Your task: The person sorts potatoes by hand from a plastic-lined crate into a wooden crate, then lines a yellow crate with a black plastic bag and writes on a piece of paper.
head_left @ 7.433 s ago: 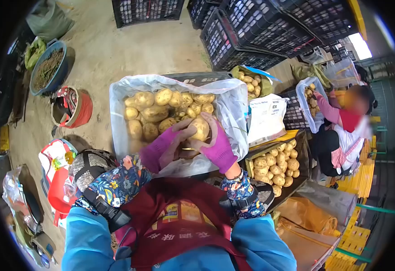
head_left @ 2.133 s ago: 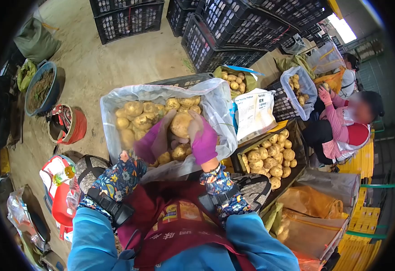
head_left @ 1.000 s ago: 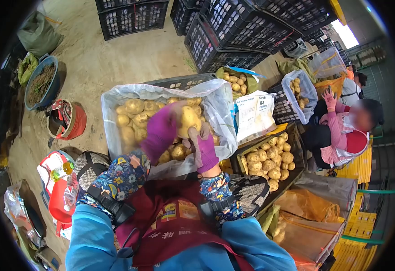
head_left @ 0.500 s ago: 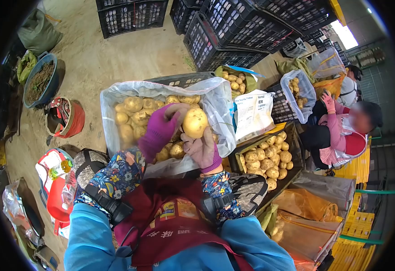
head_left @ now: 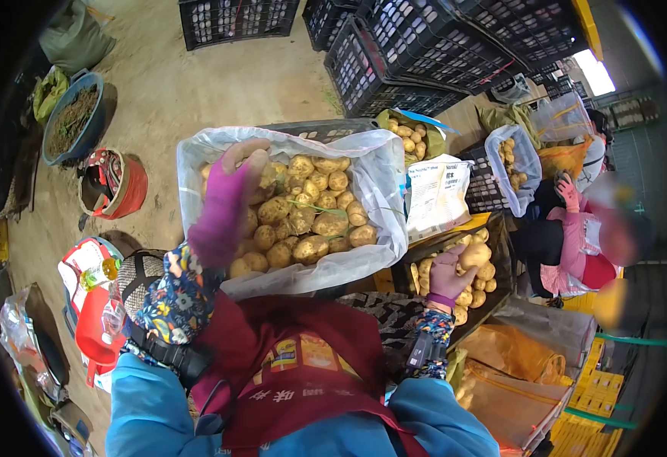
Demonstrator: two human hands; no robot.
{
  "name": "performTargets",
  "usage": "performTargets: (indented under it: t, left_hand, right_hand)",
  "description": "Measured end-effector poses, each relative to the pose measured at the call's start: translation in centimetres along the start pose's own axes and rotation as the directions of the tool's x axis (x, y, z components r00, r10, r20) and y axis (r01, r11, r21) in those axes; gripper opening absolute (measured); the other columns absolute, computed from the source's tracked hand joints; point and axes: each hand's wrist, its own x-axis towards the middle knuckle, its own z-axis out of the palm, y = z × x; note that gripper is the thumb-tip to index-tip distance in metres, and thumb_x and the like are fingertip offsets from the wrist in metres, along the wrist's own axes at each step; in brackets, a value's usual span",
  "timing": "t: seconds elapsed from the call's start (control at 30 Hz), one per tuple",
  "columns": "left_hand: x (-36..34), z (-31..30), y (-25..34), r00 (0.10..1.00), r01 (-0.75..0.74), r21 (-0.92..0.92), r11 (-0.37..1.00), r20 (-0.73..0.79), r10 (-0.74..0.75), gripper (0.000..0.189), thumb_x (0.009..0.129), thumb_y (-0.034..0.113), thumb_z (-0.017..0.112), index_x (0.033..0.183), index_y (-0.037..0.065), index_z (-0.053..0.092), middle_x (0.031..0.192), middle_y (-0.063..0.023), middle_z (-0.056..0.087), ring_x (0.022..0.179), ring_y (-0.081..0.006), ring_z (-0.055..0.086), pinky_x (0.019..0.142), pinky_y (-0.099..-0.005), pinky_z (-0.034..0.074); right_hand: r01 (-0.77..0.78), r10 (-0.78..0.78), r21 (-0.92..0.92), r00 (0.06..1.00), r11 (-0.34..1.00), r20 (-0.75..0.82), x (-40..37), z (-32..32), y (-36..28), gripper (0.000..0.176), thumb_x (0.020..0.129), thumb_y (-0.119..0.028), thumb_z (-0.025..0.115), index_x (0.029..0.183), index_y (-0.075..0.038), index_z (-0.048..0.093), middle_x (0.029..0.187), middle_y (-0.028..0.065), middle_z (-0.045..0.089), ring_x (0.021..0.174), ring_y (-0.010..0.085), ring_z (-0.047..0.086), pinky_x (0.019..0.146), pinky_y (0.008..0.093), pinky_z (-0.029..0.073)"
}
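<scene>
Now the right hand (head_left: 446, 276) has moved the potato (head_left: 473, 255) over the right box (head_left: 508, 259), fingers closed around it. The left hand (head_left: 225, 199), blurry but probably open, hovers above the bag (head_left: 196, 152).

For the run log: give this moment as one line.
left hand open over bagged crate | right hand grips potato at side box

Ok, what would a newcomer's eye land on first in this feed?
The white-lined crate heaped with potatoes fills the centre, with the purple-gloved left hand raised over its left side. To its right, the right hand grips a potato at a smaller box of potatoes. Black crates are stacked behind.
</scene>
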Motion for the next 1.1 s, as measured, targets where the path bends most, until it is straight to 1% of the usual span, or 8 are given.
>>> performTargets:
  t: [0.13, 0.27, 0.3, 0.37, 0.5, 0.67, 0.83, 1.1]
  left_hand:
    - [-0.2, -1.1, 0.9, 0.999, 0.041, -0.098, 0.994, 0.018, -0.039, 0.04, 0.096, 0.034, 0.054, 0.125, 0.006, 0.057, 0.12, -0.0057, 0.061, 0.112, -0.0163, 0.057, 0.097, -0.031, 0.043]
    - [0.2, -1.9, 1.0, 0.999, 0.04, -0.157, 0.987, -0.013, -0.043, 0.038, 0.097, 0.032, 0.053, 0.124, 0.006, 0.057, 0.118, -0.0071, 0.063, 0.112, -0.0178, 0.059, 0.099, -0.0333, 0.043]
    - [0.4, -2.0, 1.2, 0.998, 0.047, -0.161, 0.986, -0.02, -0.051, 0.037, 0.098, 0.031, 0.053, 0.123, 0.006, 0.058, 0.117, -0.0072, 0.063, 0.112, -0.018, 0.059, 0.099, -0.0333, 0.043]
    - [0.7, -2.2, 1.6, 0.997, 0.063, -0.172, 0.983, -0.034, -0.069, 0.034, 0.098, 0.03, 0.052, 0.122, 0.006, 0.058, 0.117, -0.0075, 0.064, 0.113, -0.0183, 0.059, 0.099, -0.0334, 0.043]
    - [1.3, -2.3, 1.8, 0.996, 0.041, -0.169, 0.985, -0.075, -0.055, 0.032, 0.099, 0.029, 0.051, 0.121, 0.007, 0.059, 0.118, -0.0083, 0.063, 0.114, -0.0198, 0.059, 0.099, -0.0335, 0.043]
    - [1.3, -2.0, 2.3, 0.993, 0.094, -0.197, 0.976, -0.054, -0.106, 0.034, 0.099, 0.029, 0.05, 0.125, 0.007, 0.056, 0.123, -0.0085, 0.06, 0.116, -0.0212, 0.058, 0.098, -0.0332, 0.043]
    - [0.7, -0.6, 0.5, 0.977, 0.21, -0.22, 0.953, 0.008, -0.213, 0.039, 0.097, 0.031, 0.054, 0.127, 0.006, 0.054, 0.117, -0.0054, 0.06, 0.106, -0.0159, 0.058, 0.091, -0.0298, 0.046]
    - [-0.1, 3.7, -3.7, 0.829, 0.465, -0.048, 0.884, 0.375, -0.415, 0.044, 0.094, 0.03, 0.059, 0.133, 0.013, 0.047, 0.102, 0.0002, 0.055, 0.079, -0.0108, 0.06, 0.076, -0.0278, 0.052]
  right_hand:
    - [-0.126, 0.099, -0.475, 0.992, 0.871, -0.083, 1.9, 3.8, 5.7, 0.064, 0.088, -0.048, 0.064, 0.137, -0.011, 0.046, 0.12, 0.0088, 0.061, 0.104, 0.0185, 0.06, 0.084, 0.0308, 0.05]
    - [-0.329, 0.489, -0.915, 0.853, 0.235, -0.182, 5.5, 6.8, 19.6, 0.055, 0.09, -0.036, 0.064, 0.135, -0.009, 0.048, 0.122, 0.0123, 0.059, 0.105, 0.021, 0.06, 0.088, 0.032, 0.05]
    - [0.05, 0.524, -0.999, 0.851, -0.011, 0.037, 6.4, 6.2, 23.0, 0.054, 0.088, -0.033, 0.065, 0.135, -0.011, 0.048, 0.121, 0.0137, 0.06, 0.104, 0.0235, 0.061, 0.088, 0.034, 0.05]
    - [0.528, 0.607, -0.751, 0.765, -0.397, 0.216, 7.2, 3.9, 29.2, 0.05, 0.086, -0.027, 0.064, 0.133, -0.014, 0.051, 0.115, 0.016, 0.062, 0.1, 0.0288, 0.062, 0.087, 0.0362, 0.05]
    - [0.582, 0.577, -0.225, 0.811, -0.782, 0.092, 8.6, -0.1, 35.6, 0.048, 0.081, -0.022, 0.065, 0.127, -0.016, 0.057, 0.102, 0.0161, 0.065, 0.091, 0.0331, 0.062, 0.079, 0.0362, 0.05]
    - [0.276, 0.702, -0.946, 0.708, -0.171, 0.079, 12.4, -4.7, 33.1, 0.058, 0.086, -0.02, 0.06, 0.141, -0.011, 0.043, 0.083, 0.0022, 0.059, 0.069, 0.013, 0.057, 0.063, 0.0255, 0.045]
    - [-0.392, 0.744, -0.861, 0.668, 0.325, -0.024, 5.2, 6.8, 25.2, 0.062, 0.089, -0.017, 0.056, 0.145, 0.0, 0.035, 0.082, 0.0026, 0.059, 0.065, 0.0058, 0.05, 0.058, 0.0174, 0.037]
    - [0.051, 0.568, -0.936, 0.783, 0.348, 0.254, -0.3, 12.5, 20.5, 0.034, 0.086, -0.01, 0.066, 0.117, 0.002, 0.063, 0.091, 0.0029, 0.063, 0.071, 0.0079, 0.054, 0.065, 0.0201, 0.044]
